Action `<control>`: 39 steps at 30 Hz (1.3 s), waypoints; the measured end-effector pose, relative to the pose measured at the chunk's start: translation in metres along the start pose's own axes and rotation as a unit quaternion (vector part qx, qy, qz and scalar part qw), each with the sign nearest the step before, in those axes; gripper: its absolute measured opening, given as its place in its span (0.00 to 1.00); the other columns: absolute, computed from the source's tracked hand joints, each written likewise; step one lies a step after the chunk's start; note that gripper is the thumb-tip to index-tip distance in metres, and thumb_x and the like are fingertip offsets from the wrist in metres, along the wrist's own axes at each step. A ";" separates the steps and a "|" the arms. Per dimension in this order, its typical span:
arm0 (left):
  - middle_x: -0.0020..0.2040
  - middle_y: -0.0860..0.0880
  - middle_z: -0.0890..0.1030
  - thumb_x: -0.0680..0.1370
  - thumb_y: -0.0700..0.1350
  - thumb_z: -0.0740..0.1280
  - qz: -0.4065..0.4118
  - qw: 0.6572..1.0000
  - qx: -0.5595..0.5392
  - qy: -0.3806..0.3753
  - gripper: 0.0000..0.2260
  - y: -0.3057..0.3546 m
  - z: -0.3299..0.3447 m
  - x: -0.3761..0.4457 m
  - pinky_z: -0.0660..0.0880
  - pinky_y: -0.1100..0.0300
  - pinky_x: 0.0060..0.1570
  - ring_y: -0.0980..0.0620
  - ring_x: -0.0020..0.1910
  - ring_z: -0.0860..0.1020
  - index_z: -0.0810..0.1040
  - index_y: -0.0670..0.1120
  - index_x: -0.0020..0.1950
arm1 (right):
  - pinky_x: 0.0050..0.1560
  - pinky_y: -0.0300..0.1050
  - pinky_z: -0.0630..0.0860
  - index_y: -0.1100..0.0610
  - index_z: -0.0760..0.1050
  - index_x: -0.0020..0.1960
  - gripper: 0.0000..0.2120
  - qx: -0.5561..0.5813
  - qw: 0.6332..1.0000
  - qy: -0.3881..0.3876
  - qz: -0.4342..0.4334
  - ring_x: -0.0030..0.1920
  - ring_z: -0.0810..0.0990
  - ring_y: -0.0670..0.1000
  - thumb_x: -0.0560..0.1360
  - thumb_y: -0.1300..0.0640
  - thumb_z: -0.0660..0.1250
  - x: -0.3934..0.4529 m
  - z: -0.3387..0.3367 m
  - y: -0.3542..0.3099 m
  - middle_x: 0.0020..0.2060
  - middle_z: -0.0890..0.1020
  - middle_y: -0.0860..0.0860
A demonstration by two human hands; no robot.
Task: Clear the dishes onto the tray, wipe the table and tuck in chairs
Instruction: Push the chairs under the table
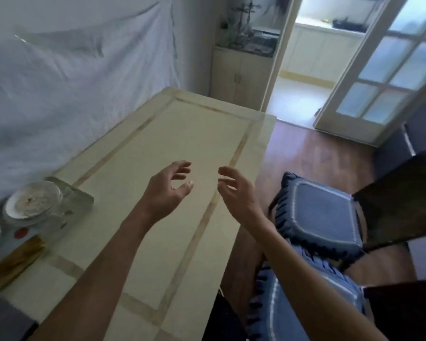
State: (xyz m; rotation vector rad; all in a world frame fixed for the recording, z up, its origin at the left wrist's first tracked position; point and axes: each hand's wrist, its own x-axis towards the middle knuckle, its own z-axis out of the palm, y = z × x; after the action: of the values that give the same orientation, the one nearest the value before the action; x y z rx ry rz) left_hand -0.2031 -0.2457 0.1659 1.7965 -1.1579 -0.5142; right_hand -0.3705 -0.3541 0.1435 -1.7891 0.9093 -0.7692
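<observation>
Both hands, left hand (169, 187) and right hand (234, 187), hover open and empty over the bare counter (182, 134), while the chair (320, 215) pulled out to the right looks stiff and fairly heavy, best taken by its dark backrest, not its soft cushion.

A rumpled white sheet (79, 70) hangs over the wall on the far left, and just right of it a pale two-door cabinet (239, 75) stands in the corner with a blurred dark ornament (246, 23) on top. Right of the cabinet an open doorway (312, 70) gives onto a bright room with white counters, and a white door with frosted glass panes (389, 70) stands swung open at the far right above the reddish-brown wooden floor (312, 153)
</observation>
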 end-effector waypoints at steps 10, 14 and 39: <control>0.58 0.48 0.82 0.75 0.38 0.72 0.120 0.963 -0.050 -0.234 0.20 0.103 0.178 -0.082 0.76 0.65 0.52 0.53 0.53 0.81 0.76 0.46 0.66 | 0.41 0.20 0.70 0.57 0.77 0.65 0.17 -0.092 0.961 0.236 0.113 0.44 0.80 0.35 0.77 0.63 0.66 -0.195 -0.165 0.036 0.50 0.83 0.49; 0.61 0.43 0.80 0.76 0.35 0.71 0.143 0.928 -0.078 -0.335 0.20 0.131 0.243 -0.121 0.78 0.55 0.57 0.50 0.56 0.80 0.74 0.43 0.68 | 0.49 0.25 0.74 0.60 0.77 0.65 0.18 -0.106 0.933 0.308 0.154 0.53 0.82 0.46 0.76 0.66 0.65 -0.270 -0.217 0.044 0.57 0.83 0.53; 0.59 0.52 0.80 0.76 0.41 0.70 0.170 0.910 -0.010 -0.379 0.21 0.314 0.539 -0.306 0.79 0.60 0.50 0.54 0.58 0.79 0.74 0.51 0.68 | 0.49 0.24 0.74 0.52 0.76 0.66 0.18 -0.083 0.916 0.361 0.157 0.50 0.79 0.35 0.77 0.59 0.65 -0.509 -0.524 0.162 0.57 0.81 0.47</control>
State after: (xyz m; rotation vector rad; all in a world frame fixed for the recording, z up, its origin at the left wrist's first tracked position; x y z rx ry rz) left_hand -0.8961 -0.2760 0.1280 1.3386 -1.9340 -1.0552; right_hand -1.1042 -0.2103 0.1207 -1.4339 1.7436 -1.1911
